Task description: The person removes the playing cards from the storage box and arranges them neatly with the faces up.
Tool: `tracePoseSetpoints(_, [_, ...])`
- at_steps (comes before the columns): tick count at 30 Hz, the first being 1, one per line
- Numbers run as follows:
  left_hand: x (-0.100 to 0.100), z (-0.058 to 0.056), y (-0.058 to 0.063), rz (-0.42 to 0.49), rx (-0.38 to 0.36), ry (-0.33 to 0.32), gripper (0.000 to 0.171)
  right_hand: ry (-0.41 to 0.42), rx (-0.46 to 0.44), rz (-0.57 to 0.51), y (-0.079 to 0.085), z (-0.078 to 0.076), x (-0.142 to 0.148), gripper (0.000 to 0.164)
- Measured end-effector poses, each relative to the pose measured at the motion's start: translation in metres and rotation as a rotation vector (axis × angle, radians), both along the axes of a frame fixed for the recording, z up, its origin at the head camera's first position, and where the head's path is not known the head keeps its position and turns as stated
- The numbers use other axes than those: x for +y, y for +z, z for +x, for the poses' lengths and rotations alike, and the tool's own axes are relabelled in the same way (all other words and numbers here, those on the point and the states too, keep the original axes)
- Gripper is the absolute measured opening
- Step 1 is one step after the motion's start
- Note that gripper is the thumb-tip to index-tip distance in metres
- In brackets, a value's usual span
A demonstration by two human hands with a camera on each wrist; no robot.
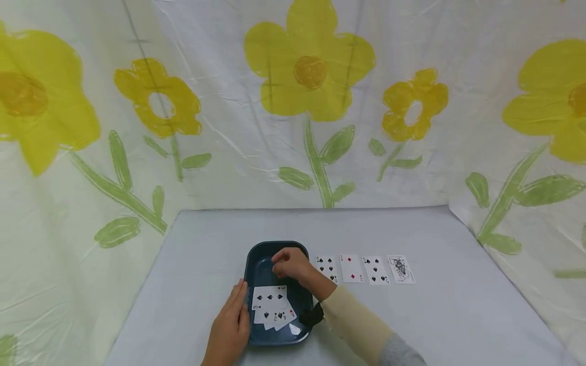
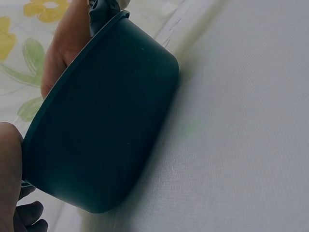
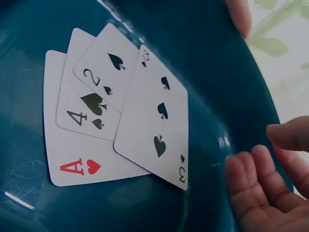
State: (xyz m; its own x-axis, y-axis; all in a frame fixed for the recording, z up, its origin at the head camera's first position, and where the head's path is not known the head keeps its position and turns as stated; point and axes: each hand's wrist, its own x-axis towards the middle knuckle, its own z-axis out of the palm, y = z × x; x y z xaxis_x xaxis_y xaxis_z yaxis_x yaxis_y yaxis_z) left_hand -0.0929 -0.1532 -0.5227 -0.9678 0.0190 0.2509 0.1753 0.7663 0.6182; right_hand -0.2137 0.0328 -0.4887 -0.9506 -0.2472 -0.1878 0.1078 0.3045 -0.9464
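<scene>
In the tray, cards lie just nearer the person than the loosely bent, empty fingers of the right hand, the left hand straight-fingered against the tray's side.

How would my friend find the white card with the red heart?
Find the dark blue-green, rounded rectangular tray on the white table. Inside, four white playing cards overlap. The white ace of hearts lies underneath, marked in red; the other three are marked in black.

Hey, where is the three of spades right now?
In the head view, the three of spades lies inside the blue tray, toward its left side, on top of the other cards there and near the left hand.
</scene>
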Motion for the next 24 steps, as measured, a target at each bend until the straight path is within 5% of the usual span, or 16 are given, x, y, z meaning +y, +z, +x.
tracePoseSetpoints(17, [0.000, 0.001, 0.003, 0.000, -0.033, -0.001, 0.050, 0.198, 0.059, 0.532, -0.003, 0.005, -0.014, 0.026])
tracePoseSetpoints(24, [0.000, 0.001, 0.002, 0.007, -0.021, -0.007, 0.049, 0.243, 0.086, 0.627, -0.002, 0.009, -0.019, 0.031])
